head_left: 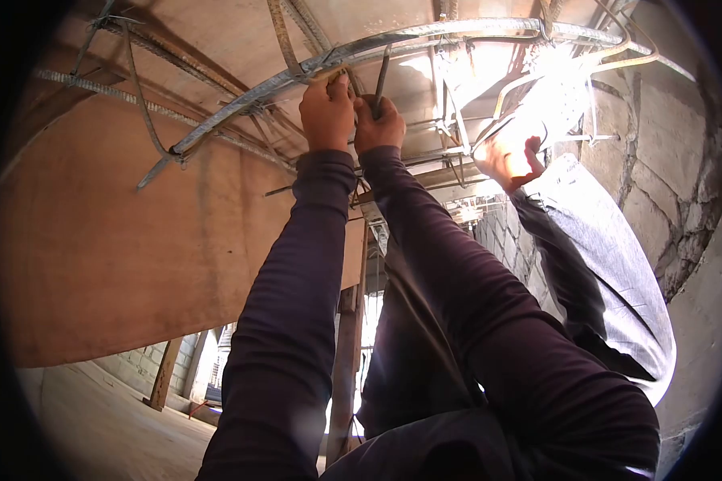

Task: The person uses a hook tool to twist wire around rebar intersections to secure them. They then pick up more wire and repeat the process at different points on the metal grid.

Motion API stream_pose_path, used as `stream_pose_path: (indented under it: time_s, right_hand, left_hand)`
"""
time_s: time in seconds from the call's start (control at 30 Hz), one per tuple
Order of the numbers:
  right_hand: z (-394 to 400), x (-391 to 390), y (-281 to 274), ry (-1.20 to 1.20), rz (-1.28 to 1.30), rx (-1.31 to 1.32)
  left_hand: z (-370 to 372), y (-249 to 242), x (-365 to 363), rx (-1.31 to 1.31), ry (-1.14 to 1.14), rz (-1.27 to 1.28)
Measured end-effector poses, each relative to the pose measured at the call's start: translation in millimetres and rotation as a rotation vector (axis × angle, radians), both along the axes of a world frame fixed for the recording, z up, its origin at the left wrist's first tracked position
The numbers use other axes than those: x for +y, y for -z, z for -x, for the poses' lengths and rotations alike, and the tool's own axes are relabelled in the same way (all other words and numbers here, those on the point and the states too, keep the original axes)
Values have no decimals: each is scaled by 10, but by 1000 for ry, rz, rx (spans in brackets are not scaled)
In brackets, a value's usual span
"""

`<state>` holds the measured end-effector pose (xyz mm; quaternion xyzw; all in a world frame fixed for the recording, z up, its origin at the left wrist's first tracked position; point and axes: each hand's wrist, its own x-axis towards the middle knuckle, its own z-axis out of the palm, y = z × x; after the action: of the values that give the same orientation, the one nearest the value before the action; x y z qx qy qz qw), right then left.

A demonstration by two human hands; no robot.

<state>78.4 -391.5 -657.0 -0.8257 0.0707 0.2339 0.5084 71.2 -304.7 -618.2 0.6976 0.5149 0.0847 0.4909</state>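
Both my arms, in dark sleeves, reach up to a steel bar cage overhead. My left hand (327,112) is closed, its fingertips pinched right at the curved rebar (277,80); what they pinch is too small to make out. Close beside it, my right hand (379,126) is wrapped round a slim dark metal rod (383,74), which points upward. The curved rebar crosses just above both hands, with stirrups (136,96) and thinner straight bars tied along it.
Plywood panels (136,232) stand behind the bars at left. At right, another person's limb in grey cloth (610,256) reaches up to the bars in glaring light, beside a rough concrete wall (658,168). A wooden post (345,361) stands below, near my arms.
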Motion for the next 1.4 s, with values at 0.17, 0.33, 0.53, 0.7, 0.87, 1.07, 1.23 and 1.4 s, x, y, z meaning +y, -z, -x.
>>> stream_pose_path:
  time_s: [0.17, 0.33, 0.53, 0.7, 0.87, 1.07, 1.23, 1.4]
  right_hand:
    - [-6, -2, 31, 6, -30, 21]
    - [-7, -9, 70, 23, -59, 36]
    - [7, -34, 148, 34, -99, 71]
    - [-64, -69, 1, -9, -39, 65]
    - [-87, -82, 51, -62, -3, 74]
    - [-171, -148, -93, -120, 65, 56]
    - [-203, -444, -353, -240, 110, -69]
    - [-297, -734, -639, -542, 94, -50]
  left_hand:
    - [-41, -71, 1, -166, -261, 482]
    - [-119, -206, 45, -89, -357, 554]
    - [64, -84, 267, -190, -315, 956]
    - [78, -115, 258, -198, -357, 1013]
    - [102, -41, 274, -284, -395, 1138]
    - [93, -42, 203, -340, -397, 1112]
    - [77, -126, 240, -303, -359, 1071]
    - [104, -78, 256, -282, -316, 1084]
